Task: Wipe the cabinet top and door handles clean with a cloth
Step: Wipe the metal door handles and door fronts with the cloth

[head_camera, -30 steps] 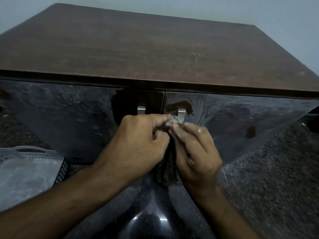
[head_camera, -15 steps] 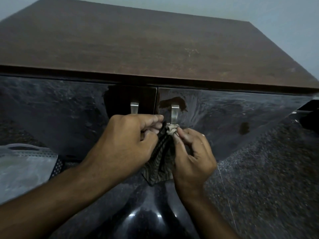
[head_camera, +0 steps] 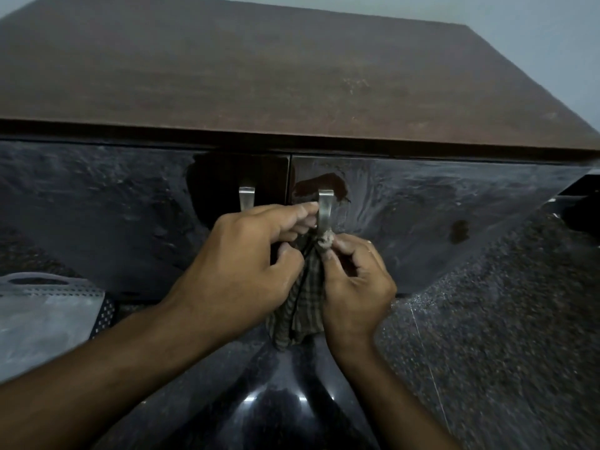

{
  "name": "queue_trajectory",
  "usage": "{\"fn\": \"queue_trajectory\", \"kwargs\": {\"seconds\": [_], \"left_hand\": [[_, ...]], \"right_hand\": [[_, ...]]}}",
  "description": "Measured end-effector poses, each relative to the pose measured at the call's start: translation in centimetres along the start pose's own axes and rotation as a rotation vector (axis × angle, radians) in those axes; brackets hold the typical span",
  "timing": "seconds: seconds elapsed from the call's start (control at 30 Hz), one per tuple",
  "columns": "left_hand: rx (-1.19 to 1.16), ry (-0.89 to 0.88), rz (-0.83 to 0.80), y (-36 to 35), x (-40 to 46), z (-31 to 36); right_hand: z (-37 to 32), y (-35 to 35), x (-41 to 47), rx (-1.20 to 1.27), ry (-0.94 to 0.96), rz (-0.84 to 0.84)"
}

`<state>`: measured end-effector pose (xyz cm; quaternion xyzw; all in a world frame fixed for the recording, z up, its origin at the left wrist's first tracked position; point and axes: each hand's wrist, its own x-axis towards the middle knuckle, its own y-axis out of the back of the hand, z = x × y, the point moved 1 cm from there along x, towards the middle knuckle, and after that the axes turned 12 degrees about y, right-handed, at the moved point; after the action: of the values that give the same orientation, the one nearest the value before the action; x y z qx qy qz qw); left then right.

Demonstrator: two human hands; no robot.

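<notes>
Pinching dark checked cloth (head_camera: pixel 306 297) at right-hand metal door handle (head_camera: pixel 325 207), right hand (head_camera: pixel 355 287) fingers curling on bunched top; left hand (head_camera: pixel 242 267) fingers gripping alongside, hiding left handle's (head_camera: pixel 246 198) lower end.

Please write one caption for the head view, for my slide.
Both hands, left hand and right hand, work a checked cloth on the right door handle.

Left hand (head_camera: pixel 237 271) and right hand (head_camera: pixel 355 287) meet, fingers curled, pinching.
</notes>
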<state>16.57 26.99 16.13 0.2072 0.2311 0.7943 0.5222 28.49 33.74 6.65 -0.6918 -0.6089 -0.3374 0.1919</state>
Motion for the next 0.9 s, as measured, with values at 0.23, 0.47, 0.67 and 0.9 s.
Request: {"fn": "queue_trajectory", "kwargs": {"seconds": [0.23, 0.47, 0.67, 0.9], "left_hand": [[0.003, -0.018, -0.007, -0.1, 0.2, -0.2], [-0.026, -0.006, -0.027, -0.1, -0.1, 0.1], [-0.032, -0.001, -0.036, -0.2, -0.2, 0.2], [-0.011, -0.012, -0.044, 0.2, -0.3, 0.0]], "right_hand": [[-3.2, 0.7, 3.7, 0.076, 0.154, 0.063], [-2.2, 0.8, 0.8, 0.131, -0.201, -0.007], [-2.1, 1.0, 1.5, 0.091, -0.185, -0.054], [-1.4, 1.1, 3.9, -0.093, 0.292, 0.013]]}}
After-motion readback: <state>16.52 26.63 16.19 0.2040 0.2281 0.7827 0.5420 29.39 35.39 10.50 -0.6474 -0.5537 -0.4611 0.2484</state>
